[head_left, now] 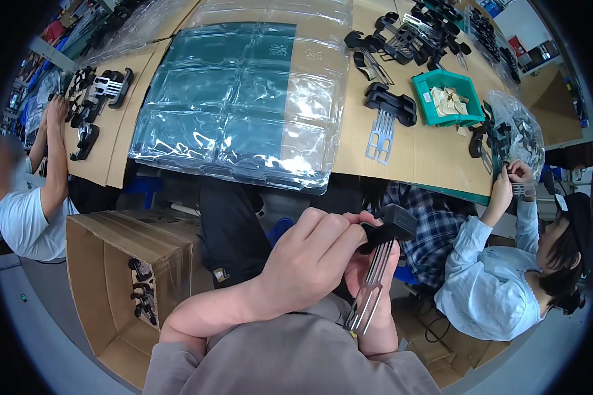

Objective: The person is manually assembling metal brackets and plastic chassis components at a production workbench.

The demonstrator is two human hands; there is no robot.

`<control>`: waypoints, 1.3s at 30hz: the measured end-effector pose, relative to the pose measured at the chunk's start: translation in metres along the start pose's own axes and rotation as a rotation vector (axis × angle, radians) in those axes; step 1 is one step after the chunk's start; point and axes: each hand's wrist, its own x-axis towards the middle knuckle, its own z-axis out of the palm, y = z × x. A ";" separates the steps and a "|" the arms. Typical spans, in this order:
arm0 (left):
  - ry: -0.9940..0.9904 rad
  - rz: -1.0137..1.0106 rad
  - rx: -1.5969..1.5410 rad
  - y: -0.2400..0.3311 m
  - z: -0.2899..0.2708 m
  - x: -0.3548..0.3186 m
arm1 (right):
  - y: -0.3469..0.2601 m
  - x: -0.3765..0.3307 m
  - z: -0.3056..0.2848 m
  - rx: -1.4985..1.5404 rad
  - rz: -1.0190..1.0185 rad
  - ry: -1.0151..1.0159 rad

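wooden table (428, 158) bears plastic trays (244, 99), green bin (445, 99), seemingly black clips (390, 104).

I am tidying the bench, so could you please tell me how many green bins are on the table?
1. The green bin sits at the table's right side, holding pale pieces, beside a black-handled metal part. Others may be hidden behind the clutter at the far edge.

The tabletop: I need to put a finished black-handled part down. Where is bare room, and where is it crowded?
Bare wood shows on the table between the clear plastic trays and the green bin, around the black-handled part lying there. Another free strip runs left of the trays, toward the pile of black parts. The far right corner is crowded with parts.
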 end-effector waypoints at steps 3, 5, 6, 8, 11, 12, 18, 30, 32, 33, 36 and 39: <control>0.063 -0.046 -0.059 0.004 -0.008 0.003 | -0.002 -0.003 0.005 0.070 0.056 0.016; 0.082 -0.062 -0.079 0.005 -0.011 0.005 | -0.001 -0.004 0.006 0.094 0.075 0.023; 0.098 -0.068 -0.088 0.005 -0.012 0.005 | 0.000 -0.005 0.006 0.112 0.072 0.023; 0.130 -0.081 -0.107 0.005 -0.013 0.006 | 0.002 -0.006 0.007 0.150 0.067 0.024; 0.146 -0.092 -0.123 0.005 -0.016 0.009 | 0.004 -0.006 0.007 0.189 0.065 0.026; 0.148 -0.096 -0.131 0.005 -0.017 0.010 | 0.004 -0.005 0.007 0.209 0.064 0.027; 0.153 -0.124 -0.153 0.005 -0.022 0.010 | -0.001 -0.002 0.014 0.172 0.096 -0.002; 0.197 -0.147 -0.211 0.004 -0.026 0.011 | -0.003 -0.004 0.018 0.169 0.128 0.018; 0.198 -0.155 -0.234 0.003 -0.026 0.011 | -0.002 -0.005 0.017 0.202 0.129 0.043; 0.198 -0.159 -0.245 0.003 -0.026 0.010 | -0.001 -0.005 0.016 0.219 0.129 0.055; 0.210 -0.204 -0.310 0.004 -0.027 0.011 | 0.001 -0.005 0.014 0.224 0.127 0.047; 0.241 -0.323 -0.480 0.007 -0.029 0.015 | 0.003 -0.003 0.010 0.190 0.113 -0.006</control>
